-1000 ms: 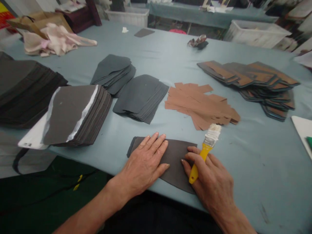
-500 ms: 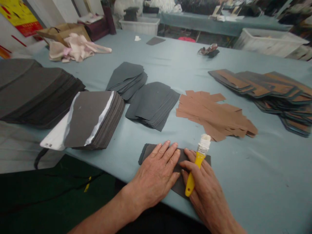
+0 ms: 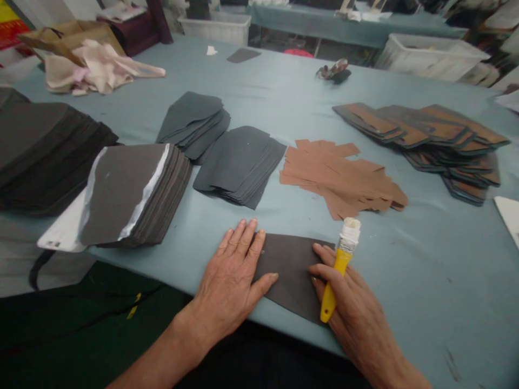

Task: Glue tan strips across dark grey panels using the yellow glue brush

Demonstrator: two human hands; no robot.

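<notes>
My left hand (image 3: pixel 233 278) lies flat with its fingers spread over the left end of a dark grey piece (image 3: pixel 290 270) near the table's front edge. At the piece's right end rests my right hand (image 3: pixel 344 292), closed around a brush with a yellow handle (image 3: pixel 334 286). White matter coats the bristles, which point away from me. To the left stands a stack of dark pieces (image 3: pixel 125 189), its top one streaked white along two sides. Thin dark grey pieces (image 3: pixel 239 162) lie fanned beyond my hands, beside a pile of brown strips (image 3: pixel 340 175).
Dark pieces with brown strips (image 3: pixel 425 129) are piled at the right. A larger dark stack (image 3: pixel 44 146) stands far left, with pink cloth (image 3: pixel 101 67) behind it. White bins (image 3: pixel 430 56) stand beyond the blue-green table (image 3: pixel 284 102).
My left hand has moved left, uncovering more of the dark piece, and its fingers remain spread. My right hand still holds the brush. The whole view has shifted slightly.
</notes>
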